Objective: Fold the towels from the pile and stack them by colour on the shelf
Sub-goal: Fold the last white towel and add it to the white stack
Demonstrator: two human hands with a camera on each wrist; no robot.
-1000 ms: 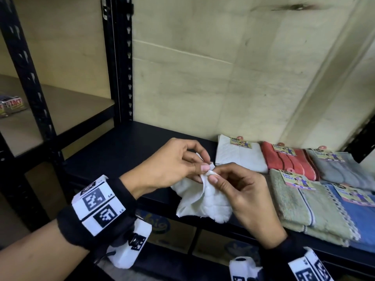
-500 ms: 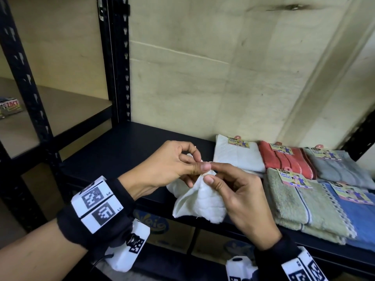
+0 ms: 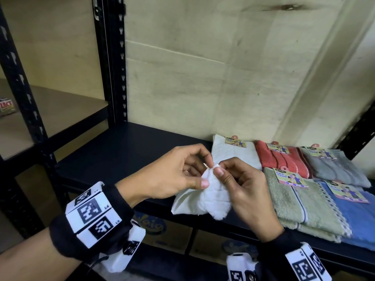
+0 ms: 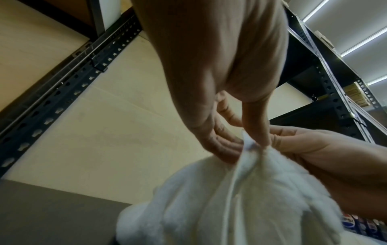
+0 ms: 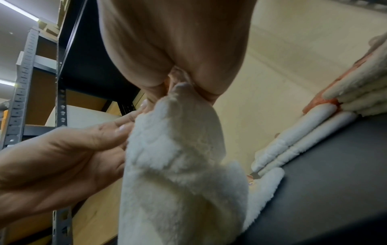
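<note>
A small white towel (image 3: 205,196) hangs bunched above the front edge of the black shelf (image 3: 121,151). My left hand (image 3: 207,175) pinches its top corner from the left, with the thumb lower on the cloth. My right hand (image 3: 217,168) pinches the same corner from the right. In the left wrist view the left hand (image 4: 256,143) grips the peak of the towel (image 4: 240,207). The right wrist view shows the right hand (image 5: 180,87) closed on the tip of the towel (image 5: 178,165), whose lower end touches the shelf (image 5: 335,190).
Folded towels with paper labels lie on the shelf's right part: white (image 3: 229,155), red (image 3: 282,161) and grey (image 3: 334,169) at the back, green (image 3: 302,205) and blue (image 3: 357,220) in front. A black upright post (image 3: 115,57) stands at the left. Boxes sit under the shelf.
Both hands keep hold of the towel's top corner. My fingers have shifted their pinch, and the left thumb now lies lower on the towel's side.
</note>
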